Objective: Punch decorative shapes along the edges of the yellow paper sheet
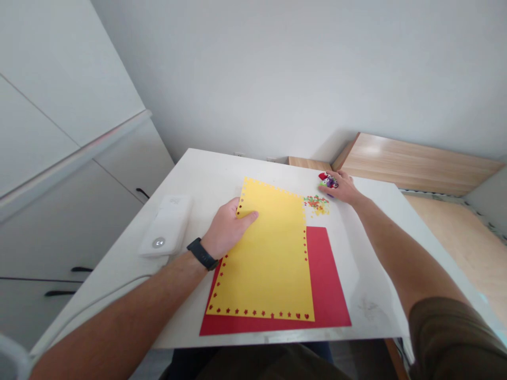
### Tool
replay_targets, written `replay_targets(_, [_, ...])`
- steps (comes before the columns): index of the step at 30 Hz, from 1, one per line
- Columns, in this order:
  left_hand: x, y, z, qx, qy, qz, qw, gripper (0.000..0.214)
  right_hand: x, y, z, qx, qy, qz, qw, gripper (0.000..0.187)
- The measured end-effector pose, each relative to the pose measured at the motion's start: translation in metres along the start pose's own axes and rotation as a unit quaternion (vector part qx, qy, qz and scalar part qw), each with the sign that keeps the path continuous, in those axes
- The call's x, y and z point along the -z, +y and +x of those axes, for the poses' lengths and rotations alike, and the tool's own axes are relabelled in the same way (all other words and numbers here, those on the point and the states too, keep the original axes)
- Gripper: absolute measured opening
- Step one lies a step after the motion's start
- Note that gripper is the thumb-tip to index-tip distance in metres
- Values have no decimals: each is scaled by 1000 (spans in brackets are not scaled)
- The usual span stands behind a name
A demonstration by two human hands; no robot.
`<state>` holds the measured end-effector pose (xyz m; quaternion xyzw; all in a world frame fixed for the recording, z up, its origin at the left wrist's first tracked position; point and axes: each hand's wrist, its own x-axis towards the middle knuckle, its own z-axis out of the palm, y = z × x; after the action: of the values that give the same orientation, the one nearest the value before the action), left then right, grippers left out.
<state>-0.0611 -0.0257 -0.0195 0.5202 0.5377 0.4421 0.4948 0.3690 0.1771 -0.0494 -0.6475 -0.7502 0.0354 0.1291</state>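
Observation:
A yellow paper sheet [269, 248] with small shapes punched along its edges lies on a red sheet [327, 295] on the white table [206, 174]. My left hand [226, 229], with a black watch on the wrist, pinches the yellow sheet's upper left edge, thumb on top. My right hand [344, 187] reaches to the far side of the table and closes round a small red and purple craft punch [327, 180]. A little heap of coloured paper cut-outs [317, 205] lies between the punch and the yellow sheet.
A white flat device [166, 227] with a cable lies on the table's left side. White cabinets with black handles [59, 211] stand to the left. A wooden bench or bed frame [420, 163] runs along the wall at right.

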Motion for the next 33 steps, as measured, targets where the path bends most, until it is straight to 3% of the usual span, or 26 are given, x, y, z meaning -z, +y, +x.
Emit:
replay_targets(23, [-3,2,0,-1,-13,-41,999,41,-30,-139,30,150,-39,43,987,100])
replay_targets(33, [-4,-1,-3,4,0,-9,1000,28,-47,-213,30,217,-62,49,973,97])
